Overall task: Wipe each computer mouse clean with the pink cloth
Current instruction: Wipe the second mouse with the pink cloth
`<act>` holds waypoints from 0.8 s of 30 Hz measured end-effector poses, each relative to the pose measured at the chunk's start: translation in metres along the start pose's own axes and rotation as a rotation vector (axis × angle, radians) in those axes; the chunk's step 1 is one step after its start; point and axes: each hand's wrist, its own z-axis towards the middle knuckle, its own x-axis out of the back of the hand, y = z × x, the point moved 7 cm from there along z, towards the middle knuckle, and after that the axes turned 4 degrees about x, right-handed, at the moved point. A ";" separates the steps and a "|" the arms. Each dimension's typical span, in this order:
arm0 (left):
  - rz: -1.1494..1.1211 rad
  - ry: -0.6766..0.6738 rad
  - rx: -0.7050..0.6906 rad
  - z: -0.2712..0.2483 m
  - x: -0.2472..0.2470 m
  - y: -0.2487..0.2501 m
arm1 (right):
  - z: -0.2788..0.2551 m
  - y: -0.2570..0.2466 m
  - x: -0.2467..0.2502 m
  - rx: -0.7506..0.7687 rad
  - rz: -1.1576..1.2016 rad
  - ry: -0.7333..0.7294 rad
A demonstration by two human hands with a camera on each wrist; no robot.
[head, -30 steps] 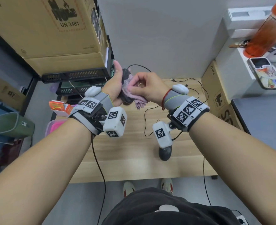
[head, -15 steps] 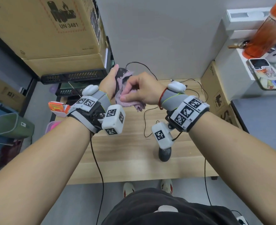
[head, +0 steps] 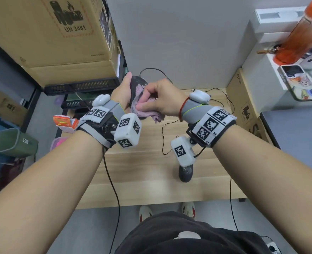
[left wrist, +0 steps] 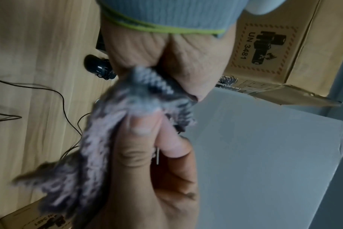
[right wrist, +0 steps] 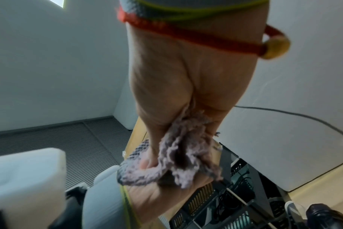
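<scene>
My left hand point(head: 126, 89) grips a dark wired mouse point(head: 136, 83) and holds it upright above the far end of the wooden desk point(head: 148, 187). My right hand point(head: 158, 97) pinches the fuzzy pink cloth point(head: 145, 109) and presses it against the mouse's side. In the left wrist view the right thumb point(left wrist: 142, 124) clamps the cloth point(left wrist: 92, 155) under my left palm. The right wrist view shows the cloth point(right wrist: 186, 148) bunched between both hands. A second dark mouse point(head: 186, 173) lies on the desk below my right wrist, partly hidden by the wrist camera.
Black cables point(head: 167, 129) trail over the desk. Cardboard boxes point(head: 56, 33) sit on a rack at the left, above an orange-and-white carton point(head: 65, 122) and a green bin point(head: 12, 142). A closed laptop point(head: 298, 143), a cardboard box point(head: 243, 103) and an orange bottle point(head: 302, 33) stand at the right.
My right hand has rubbed the cloth a little down and left across the mouse, so the mouse's top now shows above it. The left hand keeps its hold.
</scene>
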 end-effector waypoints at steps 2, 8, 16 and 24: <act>-0.032 -0.029 0.021 0.003 0.002 -0.003 | -0.002 0.005 0.004 -0.030 -0.064 -0.030; -0.108 -0.137 0.066 -0.004 -0.015 -0.014 | 0.004 0.024 0.034 -0.105 -0.136 0.229; -0.071 -0.068 0.042 0.003 -0.002 -0.005 | -0.005 0.002 0.003 -0.053 -0.034 -0.063; 0.035 0.000 0.003 -0.006 -0.005 0.000 | -0.003 0.002 0.010 -0.066 -0.105 0.005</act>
